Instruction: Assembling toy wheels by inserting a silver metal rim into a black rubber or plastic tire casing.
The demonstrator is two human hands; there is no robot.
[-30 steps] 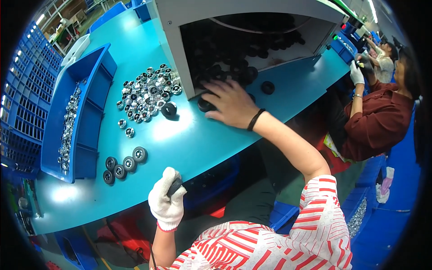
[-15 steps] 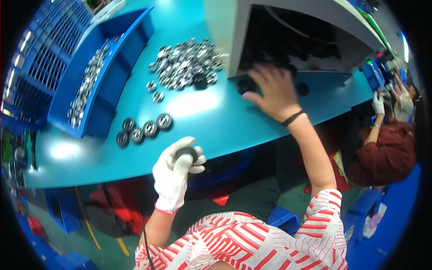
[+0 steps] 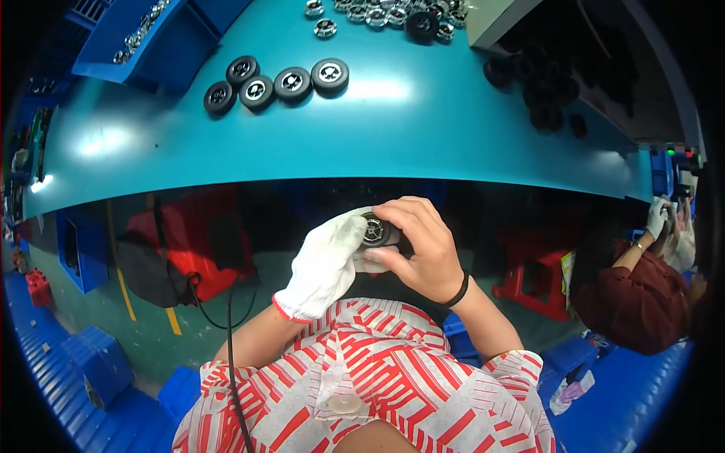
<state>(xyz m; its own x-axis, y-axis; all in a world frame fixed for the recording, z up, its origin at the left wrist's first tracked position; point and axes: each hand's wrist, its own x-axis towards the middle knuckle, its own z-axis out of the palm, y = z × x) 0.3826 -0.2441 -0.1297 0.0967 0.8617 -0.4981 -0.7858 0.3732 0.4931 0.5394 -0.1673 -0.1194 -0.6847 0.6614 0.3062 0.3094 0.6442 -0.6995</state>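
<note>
In front of my body, just off the table's near edge, a small wheel (image 3: 374,231) with a black tyre and a silver spoked hub is held between both hands. My left hand (image 3: 321,260), in a white glove, is closed round its left side and underside. My bare right hand (image 3: 424,253) grips the other side, fingers over the top edge and thumb below. Whether a second piece sits behind the wheel is hidden by the fingers. Beyond my hands, several finished-looking wheels (image 3: 294,84) lie grouped on the table, silver hubs showing.
Loose silver hubs (image 3: 376,15) lie at the far side, a black tyre (image 3: 422,27) among them. Black tyres (image 3: 545,87) spread out by a pale box (image 3: 495,19). A blue bin (image 3: 170,60) stands far left. A co-worker (image 3: 634,291) sits at the right; a cable (image 3: 229,355) hangs beside me.
My right hand has left the black tyres by the box and joined my left hand at the wheel. The view has tilted down, and more tyres lie outside the box.
</note>
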